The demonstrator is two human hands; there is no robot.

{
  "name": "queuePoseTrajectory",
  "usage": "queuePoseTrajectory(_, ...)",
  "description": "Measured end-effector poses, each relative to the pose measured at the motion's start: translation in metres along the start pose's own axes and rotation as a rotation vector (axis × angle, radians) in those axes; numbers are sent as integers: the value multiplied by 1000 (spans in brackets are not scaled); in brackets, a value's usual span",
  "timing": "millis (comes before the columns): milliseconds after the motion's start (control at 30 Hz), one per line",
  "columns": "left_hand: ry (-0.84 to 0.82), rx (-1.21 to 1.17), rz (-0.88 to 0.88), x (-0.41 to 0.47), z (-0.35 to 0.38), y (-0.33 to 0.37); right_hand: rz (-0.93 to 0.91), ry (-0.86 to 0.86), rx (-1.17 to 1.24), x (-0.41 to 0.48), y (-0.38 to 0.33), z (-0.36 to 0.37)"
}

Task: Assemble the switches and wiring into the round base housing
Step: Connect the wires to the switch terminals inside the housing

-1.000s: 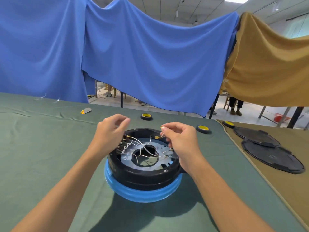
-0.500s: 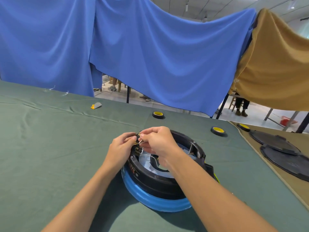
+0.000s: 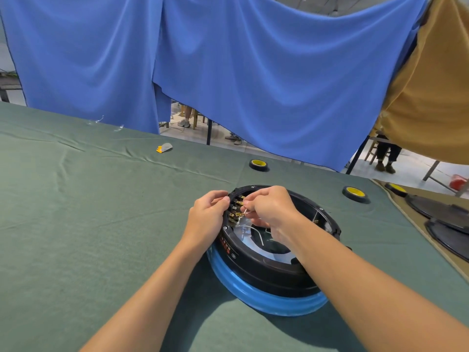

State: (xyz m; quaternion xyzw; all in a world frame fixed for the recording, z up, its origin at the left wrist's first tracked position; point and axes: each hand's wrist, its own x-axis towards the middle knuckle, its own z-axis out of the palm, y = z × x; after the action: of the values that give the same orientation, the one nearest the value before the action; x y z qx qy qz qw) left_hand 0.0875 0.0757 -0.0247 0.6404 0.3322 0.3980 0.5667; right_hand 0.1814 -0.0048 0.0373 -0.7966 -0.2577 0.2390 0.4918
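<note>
A: Status of the round base housing (image 3: 266, 265)?
B: It sits on a blue ring (image 3: 253, 297), mid surface (image 3: 101, 212). Switches (image 3: 234, 208) seated at its left wall. Right hand (image 3: 271, 208) grip pinched on a white wire (image 3: 245, 212) there; left hand (image 3: 208, 214) grip curled over the rim. Wires loose inside, so I'd say roughly midway.
A: Labels?
B: Red print (image 3: 226, 246) on the side wall, unreadable.
</note>
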Motion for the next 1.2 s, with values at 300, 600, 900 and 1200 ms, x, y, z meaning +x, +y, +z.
queuePoseTrajectory(300, -4, -17, -4, 0, 0, -1, 8, 16, 2, 1, 0, 5)
queuePoseTrajectory(600, -21, -2, -17, 0, 1, -1, 38, 43, 24, 3, 2, 7)
queuePoseTrajectory(900, -10, 13, -14, 0, 1, -1, 30, 53, 37, 2, 3, 8)
queuePoseTrajectory(1200, 0, 18, -13, 0, 1, -1, 56, 63, 95, 2, 3, 9)
